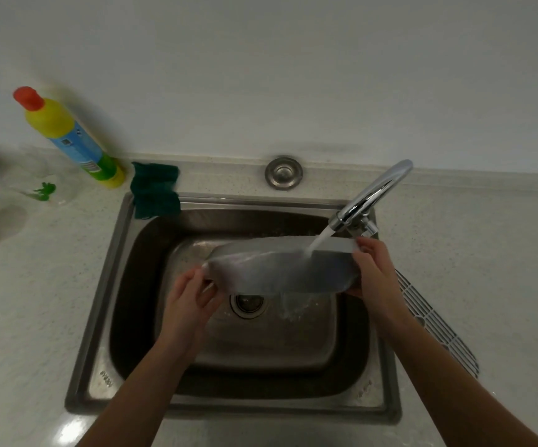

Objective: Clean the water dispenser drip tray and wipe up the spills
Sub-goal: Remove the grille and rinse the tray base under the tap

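Note:
I hold the grey drip tray (277, 269) tilted over the steel sink (100, 301). My left hand (190, 295) grips its left end and my right hand (374, 269) grips its right end. Water runs from the chrome tap (371, 195) onto the tray's right part and spills off its lower edge into the basin near the drain (248, 303). The white slotted grille (435, 321) lies on the counter to the right of the sink, partly hidden by my right forearm.
A dark green cloth (155, 191) hangs over the sink's back left corner. A yellow and green detergent bottle (71, 137) with a red cap stands against the wall. Clear glassware (19, 185) sits at far left. A round steel cap (283, 173) sits behind the sink.

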The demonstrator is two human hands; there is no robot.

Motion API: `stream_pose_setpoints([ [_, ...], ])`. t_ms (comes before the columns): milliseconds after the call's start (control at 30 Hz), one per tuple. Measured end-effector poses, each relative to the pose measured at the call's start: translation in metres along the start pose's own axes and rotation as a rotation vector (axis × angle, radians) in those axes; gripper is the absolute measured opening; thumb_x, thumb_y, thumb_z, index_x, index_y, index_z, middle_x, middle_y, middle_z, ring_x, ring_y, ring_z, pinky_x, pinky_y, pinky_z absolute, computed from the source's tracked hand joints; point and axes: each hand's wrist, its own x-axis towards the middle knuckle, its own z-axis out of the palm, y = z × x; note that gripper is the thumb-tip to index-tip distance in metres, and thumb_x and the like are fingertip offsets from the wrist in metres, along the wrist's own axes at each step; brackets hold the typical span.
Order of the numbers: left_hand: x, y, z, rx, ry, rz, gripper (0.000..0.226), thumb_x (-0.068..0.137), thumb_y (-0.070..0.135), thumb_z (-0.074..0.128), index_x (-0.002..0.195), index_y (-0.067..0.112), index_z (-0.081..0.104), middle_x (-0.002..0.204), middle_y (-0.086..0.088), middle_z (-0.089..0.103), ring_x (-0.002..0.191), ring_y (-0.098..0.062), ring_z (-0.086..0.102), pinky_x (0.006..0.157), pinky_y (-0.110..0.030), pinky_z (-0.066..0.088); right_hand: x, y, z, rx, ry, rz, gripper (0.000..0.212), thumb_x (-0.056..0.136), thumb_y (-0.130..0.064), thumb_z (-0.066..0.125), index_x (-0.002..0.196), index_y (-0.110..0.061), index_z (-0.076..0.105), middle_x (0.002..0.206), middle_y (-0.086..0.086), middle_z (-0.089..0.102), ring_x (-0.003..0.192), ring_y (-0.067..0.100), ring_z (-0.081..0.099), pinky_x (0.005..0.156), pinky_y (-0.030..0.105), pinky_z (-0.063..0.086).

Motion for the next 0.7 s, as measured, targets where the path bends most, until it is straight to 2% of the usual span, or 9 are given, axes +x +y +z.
stream_pose_setpoints([
  [67, 0.003, -0.003, -0.003, -0.015, -0.006, -0.065, 0.035, 0.098, 0.040, 0.062, 0.125, 0.018, 0.062, 0.124, -0.011, 0.075, 0.110, -0.024, 0.075, 0.088, -0.040, 0.061, -0.009, -0.004, -0.002, -0.103, -0.026, -0.125, 0.047, 0.092, -0.033, 0.052, 0.138, -0.036, 0.043, 0.128, -0.013, 0.052, 0.120, 0.019, 0.056, 0.096, 0.052, 0.057],
  [133, 0.005, -0.003, -0.002, 0.027, 0.021, -0.082, 0.051, 0.083, 0.042, 0.075, 0.124, 0.016, 0.059, 0.120, -0.012, 0.074, 0.104, -0.023, 0.077, 0.088, -0.041, 0.061, -0.018, -0.002, -0.003, -0.162, -0.069, -0.202, 0.060, 0.087, -0.028, 0.052, 0.144, -0.040, 0.036, 0.137, -0.015, 0.048, 0.123, 0.013, 0.054, 0.095, 0.042, 0.055],
  [233, 0.006, 0.005, 0.000, 0.093, -0.013, -0.025, 0.062, 0.075, 0.038, 0.081, 0.130, 0.017, 0.061, 0.123, -0.010, 0.074, 0.105, -0.021, 0.076, 0.087, -0.035, 0.063, -0.022, 0.009, -0.010, -0.111, -0.165, -0.188, 0.072, 0.086, -0.030, 0.059, 0.149, -0.047, 0.029, 0.126, -0.041, 0.046, 0.113, -0.006, 0.057, 0.077, 0.018, 0.058],
  [300, 0.004, 0.015, -0.001, 0.109, -0.077, 0.055, 0.058, 0.075, 0.032, 0.082, 0.129, 0.016, 0.066, 0.123, -0.010, 0.075, 0.110, -0.023, 0.075, 0.087, -0.031, 0.062, -0.017, 0.020, -0.015, -0.085, -0.231, -0.115, 0.079, 0.084, -0.038, 0.071, 0.148, -0.051, 0.028, 0.118, -0.048, 0.045, 0.104, -0.017, 0.057, 0.071, 0.009, 0.054],
  [367, 0.001, 0.024, -0.004, 0.189, -0.118, 0.170, 0.053, 0.076, 0.024, 0.083, 0.127, 0.020, 0.069, 0.121, -0.007, 0.076, 0.108, -0.021, 0.075, 0.086, -0.031, 0.063, -0.011, 0.030, -0.016, -0.162, -0.274, -0.073, 0.098, 0.075, -0.046, 0.085, 0.150, -0.051, 0.023, 0.125, -0.042, 0.039, 0.107, -0.015, 0.053, 0.075, 0.011, 0.052],
  [433, -0.003, 0.031, -0.007, 0.357, -0.150, 0.294, 0.055, 0.078, 0.015, 0.084, 0.128, 0.027, 0.066, 0.123, 0.000, 0.073, 0.110, -0.014, 0.073, 0.084, -0.027, 0.063, -0.004, 0.038, -0.018, -0.263, -0.302, -0.067, 0.109, 0.067, -0.045, 0.090, 0.152, -0.045, 0.022, 0.126, -0.033, 0.040, 0.110, -0.007, 0.050, 0.082, 0.015, 0.047],
  [567, -0.005, 0.039, -0.016, 0.683, -0.237, 0.478, 0.062, 0.074, 0.011, 0.089, 0.123, 0.035, 0.059, 0.125, 0.010, 0.067, 0.116, -0.006, 0.066, 0.085, -0.018, 0.059, 0.010, 0.040, -0.023, -0.451, -0.311, -0.137, 0.094, 0.063, -0.034, 0.095, 0.138, -0.043, 0.038, 0.120, -0.026, 0.050, 0.109, -0.001, 0.054, 0.086, 0.020, 0.051],
  [633, -0.003, 0.037, -0.019, 0.813, -0.226, 0.489, 0.065, 0.069, 0.013, 0.092, 0.118, 0.038, 0.056, 0.121, 0.012, 0.067, 0.114, -0.002, 0.065, 0.088, -0.022, 0.059, 0.017, 0.034, -0.024, -0.568, -0.253, -0.262, 0.088, 0.061, -0.032, 0.095, 0.131, -0.043, 0.043, 0.117, -0.028, 0.049, 0.106, -0.005, 0.051, 0.087, 0.020, 0.047],
  [700, 0.001, 0.030, -0.021, 0.951, -0.207, 0.498, 0.069, 0.067, 0.017, 0.094, 0.114, 0.041, 0.050, 0.120, 0.017, 0.062, 0.110, 0.000, 0.064, 0.091, -0.026, 0.058, 0.022, 0.026, -0.023, -0.639, -0.197, -0.416, 0.086, 0.061, -0.035, 0.095, 0.131, -0.041, 0.045, 0.119, -0.023, 0.051, 0.104, -0.005, 0.049, 0.086, 0.015, 0.040],
])
